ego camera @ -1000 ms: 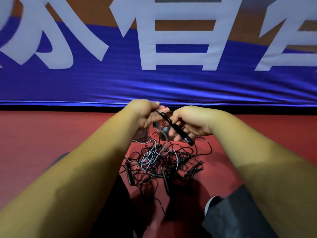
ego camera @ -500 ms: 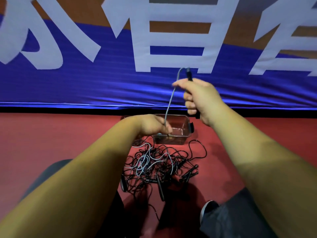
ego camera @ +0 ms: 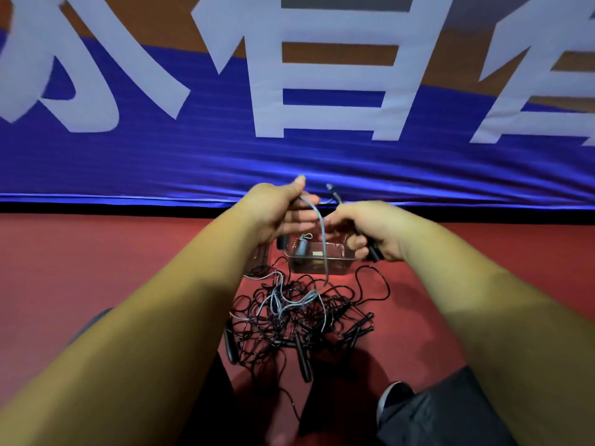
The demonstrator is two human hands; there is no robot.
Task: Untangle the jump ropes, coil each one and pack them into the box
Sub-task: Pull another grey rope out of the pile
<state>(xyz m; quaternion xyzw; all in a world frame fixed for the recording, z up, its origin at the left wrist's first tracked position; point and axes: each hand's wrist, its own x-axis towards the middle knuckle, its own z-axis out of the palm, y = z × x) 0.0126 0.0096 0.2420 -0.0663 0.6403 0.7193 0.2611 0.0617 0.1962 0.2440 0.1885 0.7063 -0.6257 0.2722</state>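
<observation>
Down from its raised position of half a second ago, the right hand (ego camera: 375,231) now sits low and close to the left, just above the box, and the left hand (ego camera: 278,214) has lifted off the tangle to meet it. The grey rope (ego camera: 324,252) is stretched between them. It drapes over the left hand between the upturned thumb and the fairly straight, relaxed fingers, then drops in a long line in front of the box into the pile on the floor. The right hand is clenched around a black handle (ego camera: 373,254), whose lower end pokes out beneath the curled fingers. A short blurred piece of grey cord with a dark tip shows above that hand.

Below the hands lies the tangle of ropes (ego camera: 299,320), mostly thin black cords with several black handles sticking out at its near edge and more grey cord looping through its middle. One black loop spreads out to the right of the pile.

Just beyond the tangle stands the box (ego camera: 335,268), clear-sided and open, with a small coiled grey rope (ego camera: 302,246) inside it.

All of this rests on a red floor (ego camera: 96,268). A blue banner (ego camera: 161,162) with large white characters runs across the back, and the person's dark trousers (ego camera: 434,413) and the toe of a shoe (ego camera: 391,394) show at the bottom edge.
</observation>
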